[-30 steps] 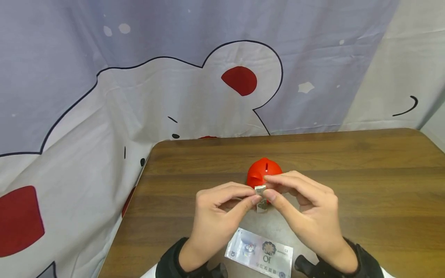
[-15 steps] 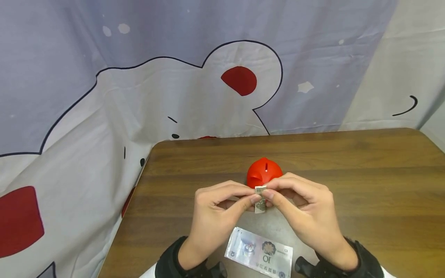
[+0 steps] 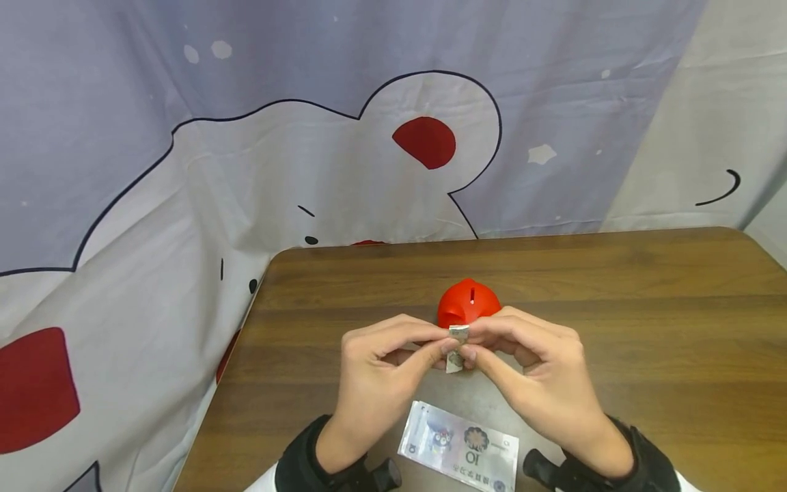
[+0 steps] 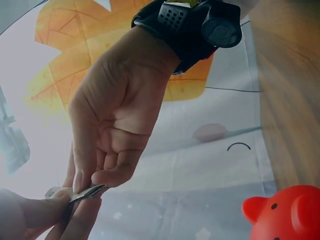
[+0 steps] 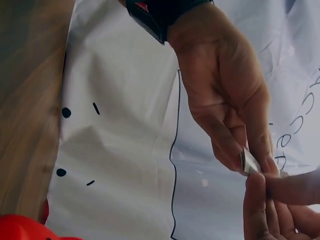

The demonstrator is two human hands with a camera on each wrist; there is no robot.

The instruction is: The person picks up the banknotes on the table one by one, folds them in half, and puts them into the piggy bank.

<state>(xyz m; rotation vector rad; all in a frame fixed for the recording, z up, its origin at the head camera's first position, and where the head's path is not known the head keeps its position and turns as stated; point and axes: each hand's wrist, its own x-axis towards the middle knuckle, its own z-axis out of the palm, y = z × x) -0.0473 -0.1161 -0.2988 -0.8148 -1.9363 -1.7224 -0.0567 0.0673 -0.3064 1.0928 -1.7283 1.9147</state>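
Observation:
Between my two hands is a small banknote (image 3: 454,363), folded into a narrow strip. My left hand (image 3: 378,383) pinches its left edge between thumb and fingers, and my right hand (image 3: 544,383) pinches the right edge the same way. In the left wrist view the folded layers of the banknote (image 4: 90,193) show at the fingertips; the right wrist view shows a flat end of the banknote (image 5: 249,162). Just beyond the hands sits a red piggy bank (image 3: 468,302) with a slot in its top. Its lower front is hidden behind the fingers.
A few overlapping pale banknotes (image 3: 458,447), the top one marked 10, lie flat on the wooden table (image 3: 645,307) between my forearms. Behind and to the left of the table hangs a printed cloth (image 3: 246,171).
My right index finger, raised off the strip a second ago, has come down to pinch it. Both hands and the folded banknote have shifted slightly left. The piggy bank stays put.

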